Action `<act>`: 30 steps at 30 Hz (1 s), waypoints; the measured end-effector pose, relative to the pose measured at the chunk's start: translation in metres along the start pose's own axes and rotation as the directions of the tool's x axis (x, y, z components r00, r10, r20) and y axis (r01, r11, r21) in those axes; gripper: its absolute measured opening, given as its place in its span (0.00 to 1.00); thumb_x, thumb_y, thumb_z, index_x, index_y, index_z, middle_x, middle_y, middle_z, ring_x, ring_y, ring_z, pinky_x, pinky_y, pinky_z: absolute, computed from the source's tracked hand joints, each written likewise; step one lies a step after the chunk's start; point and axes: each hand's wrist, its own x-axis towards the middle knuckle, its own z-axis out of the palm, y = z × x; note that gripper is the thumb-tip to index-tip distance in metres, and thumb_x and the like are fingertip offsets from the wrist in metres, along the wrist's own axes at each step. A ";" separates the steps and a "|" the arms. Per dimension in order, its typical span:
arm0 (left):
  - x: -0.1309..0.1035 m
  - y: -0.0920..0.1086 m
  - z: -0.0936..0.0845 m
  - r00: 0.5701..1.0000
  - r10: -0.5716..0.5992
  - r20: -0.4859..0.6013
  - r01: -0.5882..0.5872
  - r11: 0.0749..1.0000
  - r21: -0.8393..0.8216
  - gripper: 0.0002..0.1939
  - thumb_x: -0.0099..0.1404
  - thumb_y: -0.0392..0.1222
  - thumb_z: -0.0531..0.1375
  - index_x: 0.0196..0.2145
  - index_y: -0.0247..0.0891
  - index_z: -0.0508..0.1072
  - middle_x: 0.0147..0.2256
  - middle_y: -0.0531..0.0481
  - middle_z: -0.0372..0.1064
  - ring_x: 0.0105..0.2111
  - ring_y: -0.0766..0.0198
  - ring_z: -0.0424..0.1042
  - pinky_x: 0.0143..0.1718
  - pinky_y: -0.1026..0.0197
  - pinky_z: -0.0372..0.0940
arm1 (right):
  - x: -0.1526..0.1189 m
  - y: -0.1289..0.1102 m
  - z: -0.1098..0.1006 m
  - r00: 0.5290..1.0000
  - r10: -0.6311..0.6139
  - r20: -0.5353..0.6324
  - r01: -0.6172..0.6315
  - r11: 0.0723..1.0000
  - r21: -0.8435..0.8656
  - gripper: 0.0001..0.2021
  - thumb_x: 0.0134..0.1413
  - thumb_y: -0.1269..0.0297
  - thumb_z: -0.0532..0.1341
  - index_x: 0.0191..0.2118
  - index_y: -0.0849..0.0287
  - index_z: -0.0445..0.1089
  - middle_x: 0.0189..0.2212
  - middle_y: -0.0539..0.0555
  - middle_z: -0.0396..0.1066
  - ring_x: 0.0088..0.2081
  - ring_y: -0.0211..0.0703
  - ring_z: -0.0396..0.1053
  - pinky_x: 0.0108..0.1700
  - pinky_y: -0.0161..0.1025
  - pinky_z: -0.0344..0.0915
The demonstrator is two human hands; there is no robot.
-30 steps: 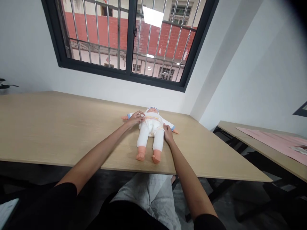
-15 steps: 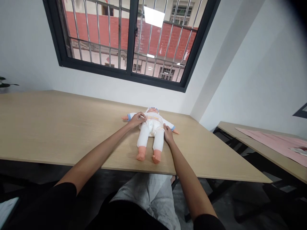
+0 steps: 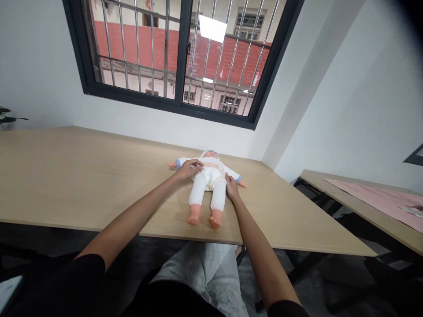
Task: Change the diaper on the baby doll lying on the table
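Note:
A baby doll (image 3: pixel 198 191) in a white outfit with blue cuffs lies on its back, feet toward me and arms spread. Around its hips is a white diaper (image 3: pixel 211 175) with a yellow-orange line at the waist. My left hand (image 3: pixel 189 170) is at the left side of the waist, its fingers curled together on the diaper's edge; a small white bit shows by the fingertips. At the opposite hip, my right hand (image 3: pixel 231 185) grips the diaper's side, thumb up, other fingers partly hidden.
The doll rests on a light wooden table (image 3: pixel 99 176) against the wall below a barred window (image 3: pixel 178 66). On the right, a second table (image 3: pixel 313 176) bears a pink cloth (image 3: pixel 366 193). A plant (image 3: pixel 9 119) pokes in at the far left.
My left hand has shifted slightly at the waist, its fingers turned a little. My right hand keeps its place at the hip. The view has tipped up slightly.

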 end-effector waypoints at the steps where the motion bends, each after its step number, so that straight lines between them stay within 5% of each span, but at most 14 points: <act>1: 0.000 0.000 0.000 1.000 0.013 0.023 -0.013 1.000 -0.002 0.18 0.54 0.52 0.61 0.36 0.35 0.74 0.41 0.45 0.72 0.42 0.58 0.68 0.42 0.59 0.63 | 0.000 0.000 0.000 1.000 0.001 -0.002 -0.001 1.000 0.002 0.24 0.50 0.40 0.49 0.26 0.59 0.64 0.28 0.53 0.69 0.34 0.45 0.64 0.38 0.38 0.57; 6: -0.001 0.003 -0.002 0.998 0.019 0.061 -0.022 0.999 0.038 0.21 0.54 0.53 0.61 0.41 0.37 0.75 0.45 0.45 0.71 0.45 0.56 0.68 0.45 0.59 0.62 | 0.000 -0.001 0.001 1.000 -0.001 -0.009 0.001 1.000 0.001 0.25 0.49 0.39 0.50 0.24 0.59 0.62 0.25 0.51 0.68 0.33 0.44 0.63 0.37 0.37 0.57; 19: 0.003 0.002 -0.008 0.989 0.008 -0.147 -0.001 0.999 0.043 0.24 0.60 0.55 0.54 0.46 0.34 0.72 0.49 0.42 0.67 0.50 0.55 0.65 0.49 0.58 0.60 | -0.001 -0.002 0.000 1.000 -0.001 -0.007 0.000 1.000 -0.006 0.25 0.49 0.39 0.49 0.24 0.58 0.63 0.26 0.51 0.69 0.33 0.44 0.63 0.37 0.37 0.57; 24: -0.001 0.003 0.013 0.995 0.073 -0.065 -0.067 0.993 0.093 0.21 0.61 0.51 0.55 0.46 0.37 0.71 0.51 0.44 0.65 0.50 0.56 0.64 0.52 0.57 0.57 | 0.000 0.002 0.001 1.000 -0.010 -0.010 0.010 1.000 -0.001 0.24 0.49 0.39 0.50 0.23 0.58 0.61 0.24 0.51 0.67 0.32 0.44 0.63 0.36 0.37 0.56; 30: -0.009 0.003 0.025 0.973 0.214 0.083 -0.229 0.906 0.356 0.22 0.65 0.47 0.49 0.54 0.40 0.65 0.54 0.48 0.63 0.54 0.57 0.56 0.58 0.52 0.46 | 0.003 0.006 0.001 1.000 -0.014 -0.002 0.014 1.000 0.013 0.25 0.49 0.39 0.50 0.24 0.58 0.63 0.25 0.51 0.68 0.32 0.44 0.63 0.37 0.37 0.57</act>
